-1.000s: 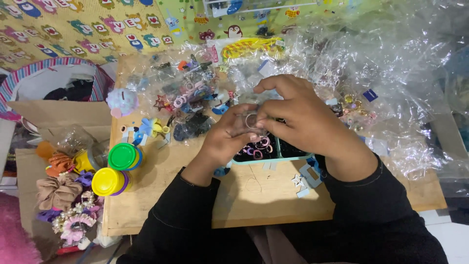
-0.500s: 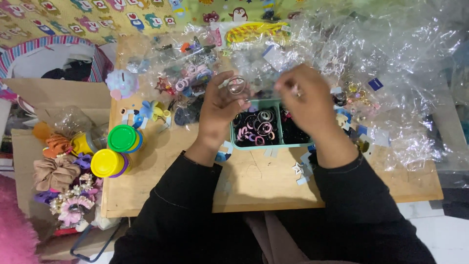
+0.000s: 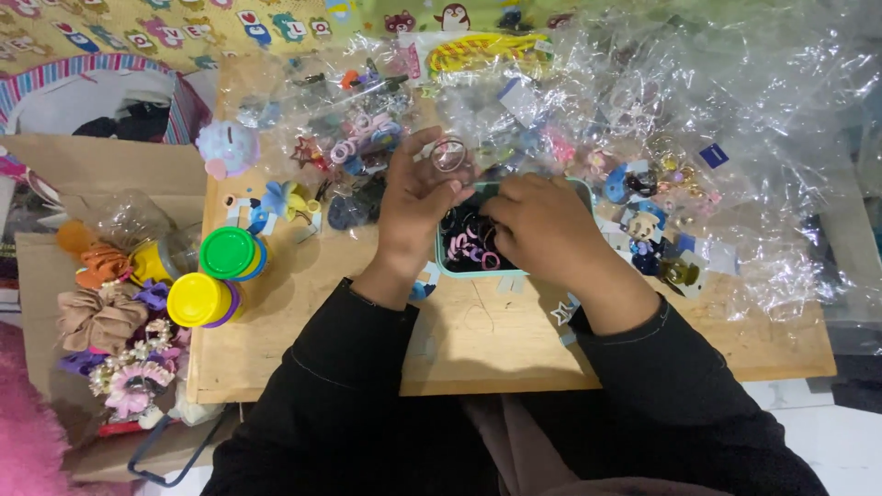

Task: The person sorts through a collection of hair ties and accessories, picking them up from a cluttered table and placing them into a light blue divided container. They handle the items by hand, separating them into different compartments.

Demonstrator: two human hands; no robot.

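Clear plastic, a small bag (image 3: 452,158) with a ring inside, being pinched between thumb and fingers of the left hand (image 3: 418,204), held up just above the far edge of a teal box (image 3: 447,268). Right hand (image 3: 542,225) hovering over the box, fingers curled down into the little hair ties (image 3: 470,246) inside; cannot tell whether gripping any. Box sitting on a wooden table (image 3: 478,340), near the middle. Lying all around the far side, crinkled clear wrappers (image 3: 735,110) and small trinkets. Standing to the left on the table, a green-lidded tub (image 3: 228,253) and a yellow-lidded tub (image 3: 197,298), touching. Resting further left, fabric scrunchies (image 3: 99,317) in a cardboard box.
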